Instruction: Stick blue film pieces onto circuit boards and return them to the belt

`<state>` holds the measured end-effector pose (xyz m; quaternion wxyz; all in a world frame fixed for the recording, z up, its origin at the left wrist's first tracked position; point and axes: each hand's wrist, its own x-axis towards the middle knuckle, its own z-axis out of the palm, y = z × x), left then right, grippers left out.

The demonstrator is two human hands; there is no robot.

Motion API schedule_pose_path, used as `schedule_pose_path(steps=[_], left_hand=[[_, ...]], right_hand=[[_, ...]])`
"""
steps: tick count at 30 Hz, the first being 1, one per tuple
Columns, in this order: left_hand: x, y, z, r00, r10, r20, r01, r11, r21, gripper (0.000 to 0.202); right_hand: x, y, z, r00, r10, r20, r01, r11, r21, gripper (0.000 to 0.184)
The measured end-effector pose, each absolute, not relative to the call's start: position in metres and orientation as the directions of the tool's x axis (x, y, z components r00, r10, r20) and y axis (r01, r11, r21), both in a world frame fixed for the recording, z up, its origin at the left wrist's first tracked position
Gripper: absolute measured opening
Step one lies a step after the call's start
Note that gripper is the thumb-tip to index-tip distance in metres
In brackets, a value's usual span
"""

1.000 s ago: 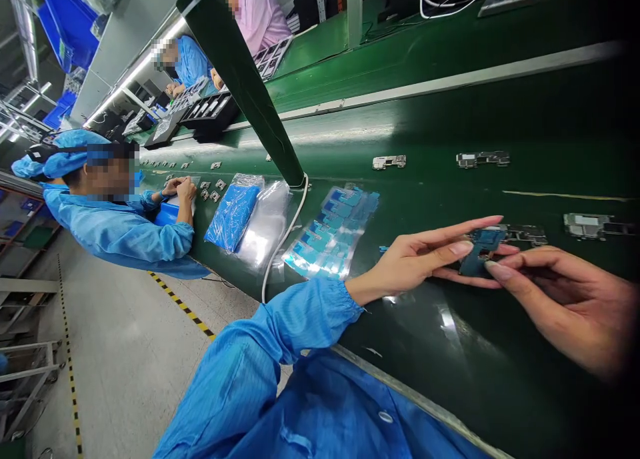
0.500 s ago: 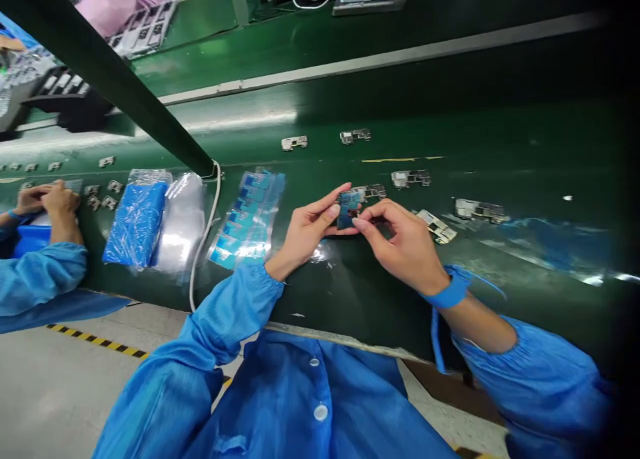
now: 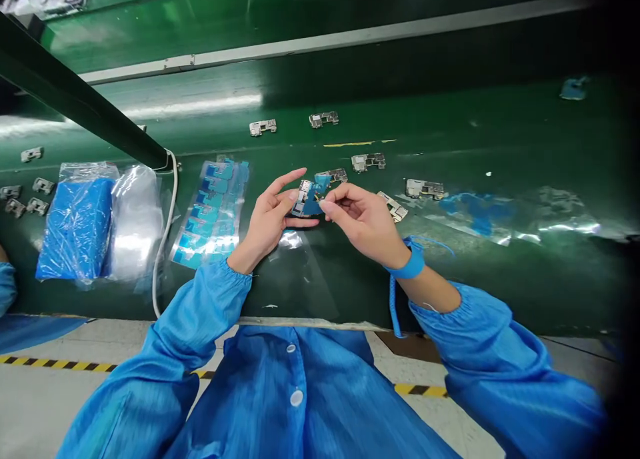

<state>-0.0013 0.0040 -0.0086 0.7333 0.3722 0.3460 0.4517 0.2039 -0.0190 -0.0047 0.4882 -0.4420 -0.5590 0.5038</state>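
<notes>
Seen from my head camera, a small board sits up off the green bench, between my two hands and in front of my chest. Its long axis runs mostly away from me, the far end leaning right; a blue film overlaps its right side, so I cannot tell which end leads. My left hand clamps the board's left edge by the thumb, one finger stretched out past the far end and another reaching along the near end. My right hand, a blue strap round its wrist, has thumb and forefinger together on the film's right edge. Another board lies just beyond; a sheet of blue pieces lies to my left.
</notes>
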Motion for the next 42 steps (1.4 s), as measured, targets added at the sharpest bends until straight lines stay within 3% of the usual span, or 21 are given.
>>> schedule_pose_path(steps=[6,10,12,16,18,20,25,33,39,42], left_hand=[[0.001,0.003,-0.006,0.353,0.903,-0.245,-0.390,0.380,0.839,0.057],[0.001,0.003,-0.006,0.360,0.894,-0.266,-0.401,0.406,0.821,0.062],[0.001,0.002,-0.004,0.331,0.904,-0.270,-0.383,0.390,0.838,0.065],[0.001,0.000,-0.002,0.289,0.927,-0.240,-0.339,0.333,0.880,0.075],[0.002,-0.001,-0.001,0.279,0.933,-0.228,-0.334,0.317,0.888,0.059],[0.002,-0.003,0.000,0.266,0.936,-0.230,-0.335,0.314,0.889,0.050],[0.006,-0.009,0.002,0.193,0.944,-0.267,-0.241,0.309,0.920,0.059],[0.008,-0.008,-0.006,0.145,0.952,-0.268,-0.219,0.295,0.930,0.050],[0.007,-0.011,0.002,0.190,0.958,-0.216,-0.247,0.259,0.934,0.086],[0.005,-0.009,0.005,0.187,0.951,-0.246,-0.283,0.292,0.914,0.088]], right_hand=[[0.208,-0.013,-0.004,-0.167,0.986,0.019,-0.165,-0.009,-0.986,0.040],[0.213,-0.010,-0.002,-0.253,0.964,-0.087,-0.366,-0.178,-0.913,0.041],[0.213,-0.010,-0.002,-0.265,0.958,-0.109,-0.390,-0.209,-0.897,0.044],[0.210,-0.008,-0.007,-0.254,0.965,-0.070,-0.285,-0.144,-0.948,0.051],[0.208,-0.006,-0.009,-0.194,0.981,-0.029,-0.220,-0.073,-0.973,0.051],[0.206,-0.007,-0.010,-0.110,0.994,0.028,-0.139,0.012,-0.990,0.048],[0.204,-0.011,-0.011,-0.054,0.986,0.157,0.090,0.161,-0.983,0.031],[0.204,-0.011,-0.015,-0.080,0.968,0.240,0.225,0.252,-0.941,0.024],[0.207,-0.012,-0.012,-0.032,0.922,0.387,0.304,0.378,-0.874,0.020],[0.215,-0.009,-0.013,-0.073,0.848,0.525,0.351,0.514,-0.783,0.017]])
